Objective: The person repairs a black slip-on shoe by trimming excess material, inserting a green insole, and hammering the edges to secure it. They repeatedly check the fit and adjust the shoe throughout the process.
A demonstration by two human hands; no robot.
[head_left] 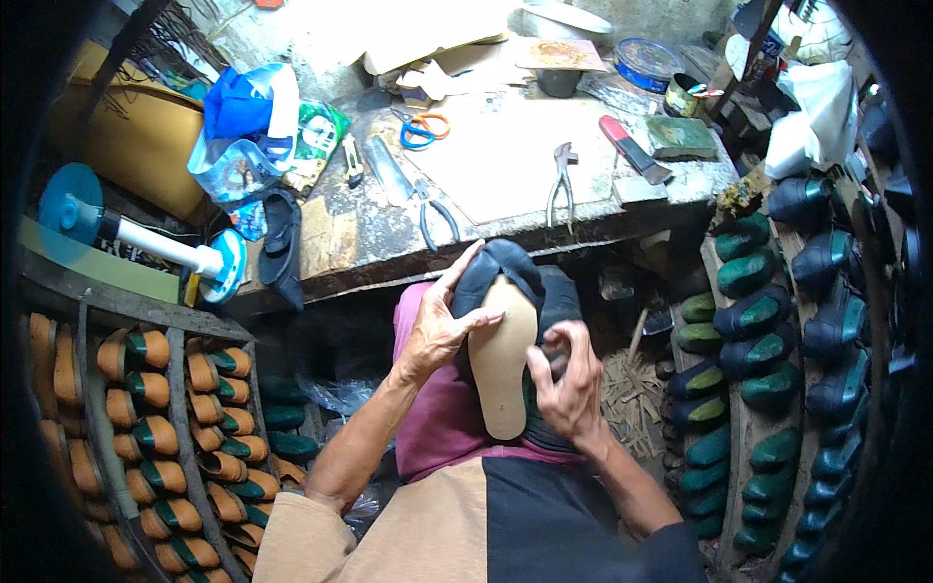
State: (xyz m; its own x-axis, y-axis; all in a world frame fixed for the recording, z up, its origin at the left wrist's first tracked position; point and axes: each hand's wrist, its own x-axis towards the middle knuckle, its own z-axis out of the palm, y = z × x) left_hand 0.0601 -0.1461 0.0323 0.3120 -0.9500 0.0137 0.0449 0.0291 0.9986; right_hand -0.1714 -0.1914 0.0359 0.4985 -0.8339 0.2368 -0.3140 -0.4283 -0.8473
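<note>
A black shoe upper point(518, 262) with a beige insole point(501, 364) lies on my lap, toe pointing away from me. My left hand point(445, 325) grips its left side, the thumb pressed flat on the insole and the fingers along the black toe part. Just right of the insole is my right hand point(571, 384), its fingers loosely curled and the thumb apart from them, slightly blurred. Nothing shows in its grasp. Behind it sits another dark shoe-like piece point(559, 296), partly hidden.
The workbench point(340, 262) ahead bears pincers point(561, 185), pliers point(432, 214), orange-and-blue scissors point(423, 130), a utility knife point(352, 160) and a red-handled blade point(632, 146). Racks of tan shoes point(148, 389) stand at left, dark green and black ones point(748, 262) at right. Scraps point(637, 394) litter the floor.
</note>
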